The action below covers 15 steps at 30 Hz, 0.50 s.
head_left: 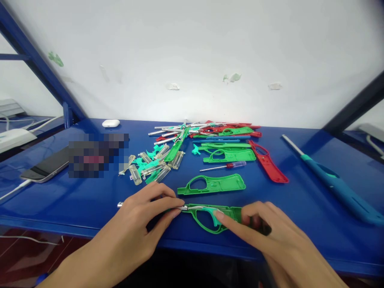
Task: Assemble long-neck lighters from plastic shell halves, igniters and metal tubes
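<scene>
My left hand [150, 216] pinches the metal tube [120, 205] of a gas lighter between thumb and fingers, where it meets a green lighter casing half [195, 221]. A thin white wire runs from the tube along the inside of the casing. In the casing's finger loop sits a teal trigger [215, 217], with my right index fingertip on it. The other fingers of my right hand [264, 228] curl around the casing's handle end and hide part of it. Just beyond lies a matching green casing half [240, 182], touched by neither hand.
Clear fuel tanks and teal triggers [151, 164] are heaped behind my left hand. Farther back lie metal tubes, casing halves and a screwdriver [231, 165]. A red casing half [271, 168] and an assembled blue lighter [336, 184] are right; a phone [45, 164] and white earbud case [111, 123], left.
</scene>
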Available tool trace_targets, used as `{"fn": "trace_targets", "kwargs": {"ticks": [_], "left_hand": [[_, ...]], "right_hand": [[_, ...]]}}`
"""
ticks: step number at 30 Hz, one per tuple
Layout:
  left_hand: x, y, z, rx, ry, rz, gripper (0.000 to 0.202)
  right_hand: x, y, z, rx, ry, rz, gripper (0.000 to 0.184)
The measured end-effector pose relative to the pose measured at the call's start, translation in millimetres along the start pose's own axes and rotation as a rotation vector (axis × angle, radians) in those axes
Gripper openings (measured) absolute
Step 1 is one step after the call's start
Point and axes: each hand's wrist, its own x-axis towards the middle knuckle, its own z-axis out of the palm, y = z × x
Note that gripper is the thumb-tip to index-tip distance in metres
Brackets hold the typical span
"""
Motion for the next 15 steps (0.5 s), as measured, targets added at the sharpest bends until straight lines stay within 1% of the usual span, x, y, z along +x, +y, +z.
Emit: {"fn": "trace_targets", "kwargs": {"ticks": [2,5,10,12,15], "left_hand": [[0.2,0.3,0.7,-0.011,0.01,0.003,0.023],[1.0,0.6,1.5,-0.012,0.016,-0.009,0.023],[3.5,1.8,0.7,-0.036,0.004,-0.01,0.024],[3.7,1.7,0.7,-0.036,-0.005,-0.005,0.025],[2.6,0.3,2.3,-0.028,-0.016,0.015,0.026]], "right_hand": [[0.4,0.6,3.6,0.014,0.013,-0.003,0.02],[1.4,0.6,6.6,0.018,0.018,0.072,0.022],[5.5,-6.0,3.9,0.061,0.045,0.167,0.039],[7.0,-7.7,1.9,0.043,0.047,0.172,0.041],[8.3,-8.1,1.3,-0.013,0.047,0.13,0.038]]}}
